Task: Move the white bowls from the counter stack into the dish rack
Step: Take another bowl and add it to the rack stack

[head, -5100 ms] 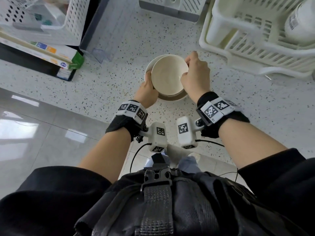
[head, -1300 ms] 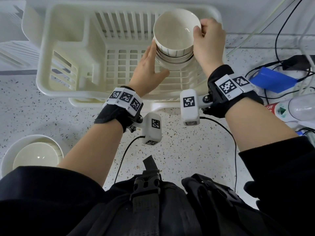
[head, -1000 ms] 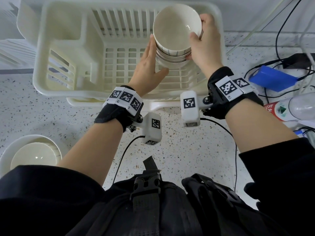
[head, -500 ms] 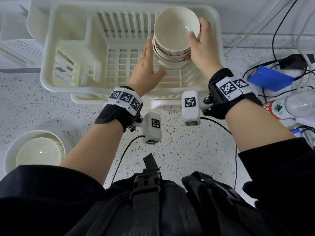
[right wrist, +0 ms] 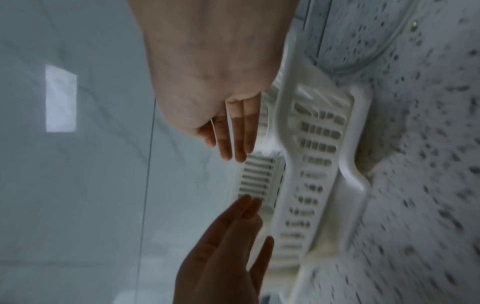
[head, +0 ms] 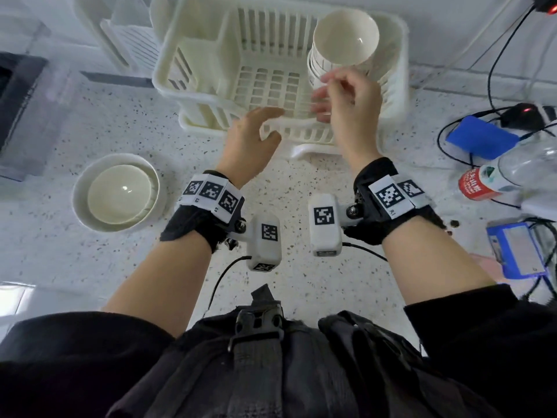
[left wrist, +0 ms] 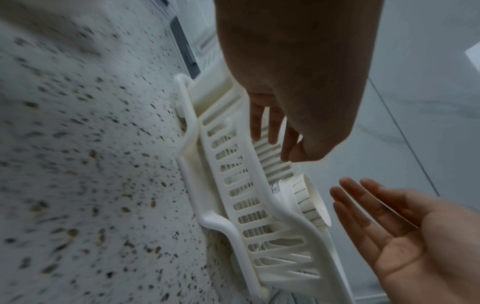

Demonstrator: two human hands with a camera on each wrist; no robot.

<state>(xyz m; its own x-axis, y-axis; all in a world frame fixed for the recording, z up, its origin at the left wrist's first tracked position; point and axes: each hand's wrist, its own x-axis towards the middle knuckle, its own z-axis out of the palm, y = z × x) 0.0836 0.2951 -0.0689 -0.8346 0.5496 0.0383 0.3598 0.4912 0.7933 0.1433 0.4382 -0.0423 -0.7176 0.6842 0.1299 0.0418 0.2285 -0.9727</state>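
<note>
A stack of white bowls [head: 345, 45] leans in the right end of the white dish rack [head: 211, 86]; its ribbed side [left wrist: 309, 202] also shows in the left wrist view. My right hand [head: 333, 96] hovers just in front of that stack, fingers relaxed, holding nothing. Over the rack's front rim, my left hand [head: 260, 123] is open and empty. Two more white bowls [head: 116, 193] sit nested on the counter at the left. Both wrist views show each hand with straight fingers above the rack wall [right wrist: 311, 154].
A speckled counter [head: 301, 182] carries the rack. Right of the rack lie black cables [head: 494, 70], a blue box [head: 479, 137], a plastic bottle [head: 506, 176] and a blue device [head: 517, 251]. A second white rack [head: 126, 40] stands behind at the left.
Both hands have let go of the bowl stack and drawn back toward me. The stack stays in the rack's right end.
</note>
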